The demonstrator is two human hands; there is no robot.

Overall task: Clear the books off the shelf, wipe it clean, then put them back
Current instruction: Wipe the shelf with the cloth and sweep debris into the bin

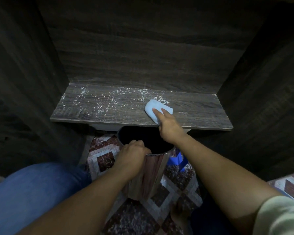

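Shelf (109, 114) bears one cloth (153, 106) under right hand (170, 128); one bin (148, 175) below.

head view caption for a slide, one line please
Right hand presses a blue cloth on the speckled shelf; left hand grips a metal bin below its front edge.

The left hand (134, 153) sits near, fingers curled over the rim of a shiny metal bin (148, 175); the right hand (171, 128) reaches farther, fingers straight, pressing down.
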